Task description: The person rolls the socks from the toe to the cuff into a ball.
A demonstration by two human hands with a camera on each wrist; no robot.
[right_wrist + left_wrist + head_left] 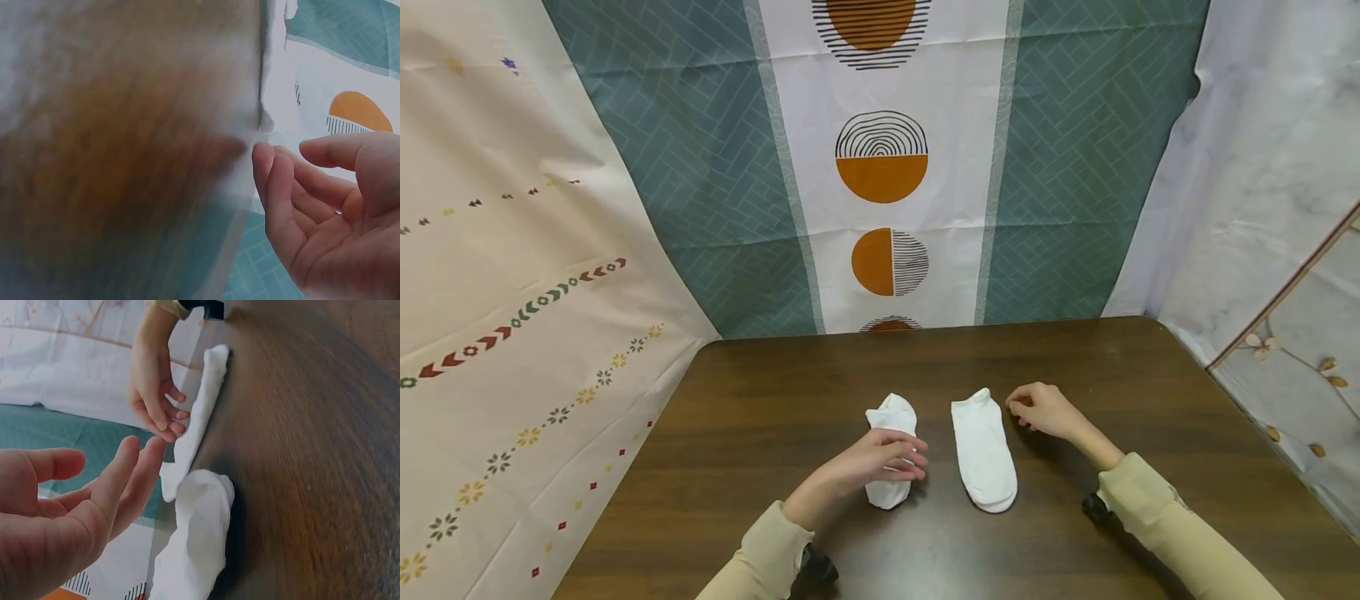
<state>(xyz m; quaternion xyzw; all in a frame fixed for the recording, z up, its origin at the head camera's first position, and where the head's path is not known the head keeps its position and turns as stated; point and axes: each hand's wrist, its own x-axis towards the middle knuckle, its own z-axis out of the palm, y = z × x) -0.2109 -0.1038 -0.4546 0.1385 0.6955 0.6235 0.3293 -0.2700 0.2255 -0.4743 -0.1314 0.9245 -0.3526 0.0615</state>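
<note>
Two white socks lie on the brown table in the head view. My left hand [880, 457] hovers over the left sock [891, 412] and hides its middle; in the left wrist view the hand [69, 512] is apart from that rumpled sock [197, 540], fingers loosely bent and holding nothing. The right sock [985, 454] lies flat, cuff end toward the far side. Just right of its cuff is my right hand [1043, 408], fingers relaxed. The right wrist view shows this hand [325, 212] with nothing between thumb and fingers.
The dark wooden table [760, 400] has rounded far corners. Behind it hangs a green and white cloth [887, 92] with orange circles. Patterned cream cloth [550, 375] covers the left side, and a pale marbled cloth [1262, 208] the right.
</note>
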